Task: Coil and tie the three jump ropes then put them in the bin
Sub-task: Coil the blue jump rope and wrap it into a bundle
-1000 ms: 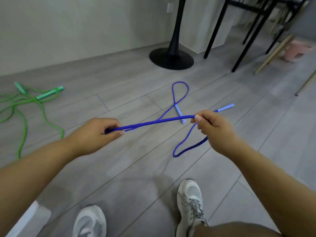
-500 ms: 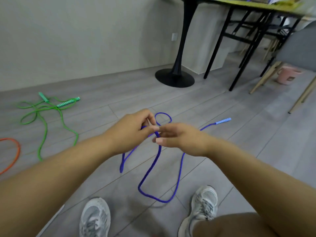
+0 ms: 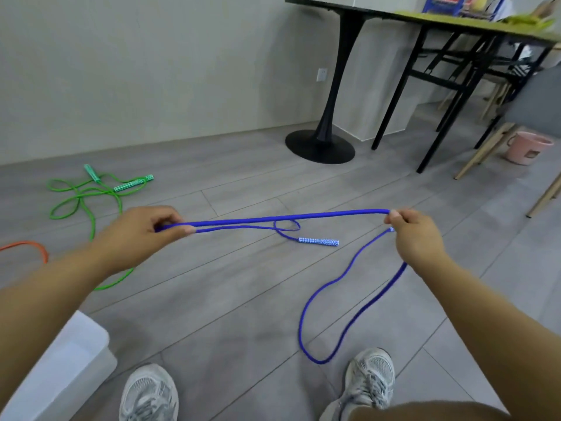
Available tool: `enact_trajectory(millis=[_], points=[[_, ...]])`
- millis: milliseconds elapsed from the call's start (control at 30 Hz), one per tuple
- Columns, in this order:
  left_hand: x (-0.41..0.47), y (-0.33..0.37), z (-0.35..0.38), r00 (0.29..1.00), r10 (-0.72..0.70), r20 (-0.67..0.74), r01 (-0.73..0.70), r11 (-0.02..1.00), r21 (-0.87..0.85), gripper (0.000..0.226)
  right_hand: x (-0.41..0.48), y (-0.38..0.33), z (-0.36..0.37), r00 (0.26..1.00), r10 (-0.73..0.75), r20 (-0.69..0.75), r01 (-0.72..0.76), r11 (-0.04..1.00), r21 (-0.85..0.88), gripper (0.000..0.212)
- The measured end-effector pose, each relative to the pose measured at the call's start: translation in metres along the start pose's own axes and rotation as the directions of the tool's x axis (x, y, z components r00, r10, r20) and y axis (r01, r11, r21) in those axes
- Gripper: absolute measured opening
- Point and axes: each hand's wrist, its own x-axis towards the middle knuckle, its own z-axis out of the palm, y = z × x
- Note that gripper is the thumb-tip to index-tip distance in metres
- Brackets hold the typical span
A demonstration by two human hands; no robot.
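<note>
Arms outstretched, left hand (image 3: 142, 230) and right hand (image 3: 416, 235) apart, pinch grips on blue rope (image 3: 288, 218).

You can read no text anywhere here: the small label (image 3: 531, 154) on the round pink plastic bucket (image 3: 526, 141) and the red print on the blue box (image 3: 446, 3) on the green-topped table (image 3: 455, 21) are too blurred.

left hand (image 3: 138, 230) and right hand (image 3: 416, 235) pinching taut blue rope (image 3: 285, 219), floor (image 3: 243, 299)
</note>
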Motion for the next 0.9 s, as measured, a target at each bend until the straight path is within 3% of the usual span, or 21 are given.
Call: enact_trajectory(millis=[67, 133, 200, 300, 367, 400, 467, 533, 767, 900], points=[[-0.001, -0.006, -0.011, 0.994, -0.034, -0.105, 0.035, 0.999, 0.008, 0.007, 0.007, 0.003, -0.002, 0.999, 0.039, -0.019, -0.04, 0.997, -0.071, 0.03], [0.0, -0.001, -0.016, 0.98, -0.049, -0.192, 0.043, 0.998, -0.034, 0.015, 0.007, -0.003, 0.006, 0.994, 0.052, 0.095, -0.029, 0.973, -0.229, 0.028], [0.001, 0.017, -0.013, 0.98, -0.029, -0.198, 0.023, 0.999, -0.033, 0.018, -0.005, -0.021, 0.02, 0.966, -0.009, 0.259, 0.092, 0.947, -0.309, 0.033], [-0.001, 0.049, -0.003, 0.991, 0.074, -0.116, -0.072, 0.997, 0.019, 0.018, -0.038, -0.064, 0.049, 0.817, -0.266, 0.512, 0.392, 0.907, -0.155, 0.067], [-0.002, 0.062, 0.002, 0.989, 0.124, -0.078, -0.124, 0.992, 0.011, 0.018, -0.061, -0.092, 0.069, 0.693, -0.357, 0.627, 0.441, 0.897, 0.023, 0.075], [-0.003, 0.065, 0.002, 0.987, 0.144, -0.067, -0.145, 0.989, -0.007, 0.017, -0.068, -0.101, 0.079, 0.651, -0.386, 0.653, 0.435, 0.895, 0.095, 0.071], [-0.006, 0.069, 0.002, 0.986, 0.152, -0.067, -0.154, 0.987, -0.037, 0.013, -0.075, -0.115, 0.091, 0.6, -0.453, 0.659, 0.42, 0.88, 0.222, 0.042], [-0.01, 0.067, -0.001, 0.99, 0.114, -0.087, -0.122, 0.988, -0.09, 0.013, -0.071, -0.119, 0.091, 0.624, -0.499, 0.601, 0.412, 0.864, 0.289, 0.018], [-0.029, 0.006, -0.026, 0.986, -0.105, -0.128, 0.084, 0.983, -0.164, 0.026, -0.017, -0.083, 0.064, 0.91, -0.327, 0.256, 0.273, 0.935, 0.224, 0.022], [-0.04, -0.022, -0.041, 0.962, -0.204, -0.179, 0.185, 0.976, -0.117, 0.022, 0.011, -0.044, 0.048, 0.992, -0.127, 0.023, 0.126, 0.991, 0.044, 0.031]])
